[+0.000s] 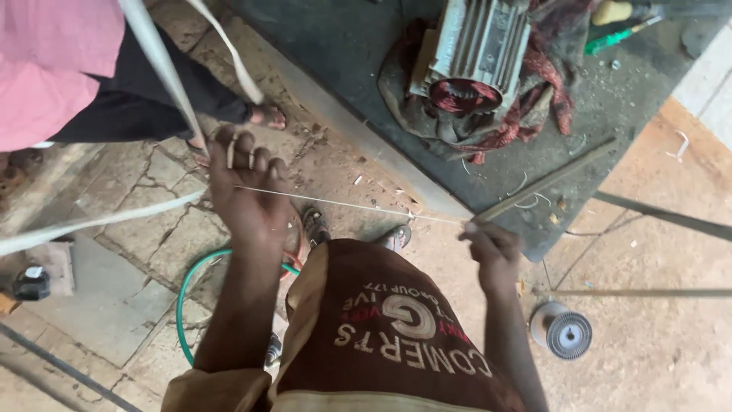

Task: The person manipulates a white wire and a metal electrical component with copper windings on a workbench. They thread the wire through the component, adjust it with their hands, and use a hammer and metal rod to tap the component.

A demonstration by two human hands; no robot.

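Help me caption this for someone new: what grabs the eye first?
A thin strip stretched taut between the left hand and the right hand, mid-frame. Behind it, on the dark workbench, a finned motor housing with copper windings sits on a rag. A wire spool lies on the floor, lower right.

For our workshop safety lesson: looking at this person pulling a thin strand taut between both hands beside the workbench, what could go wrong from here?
1. The thin strand is stretched tight between the bare left hand and right hand; it may cut or chafe the fingers.
2. If it snaps or slips, an end could whip towards the second person's sandalled foot close by.
3. The green hose and spool on the floor near the feet could trip someone.
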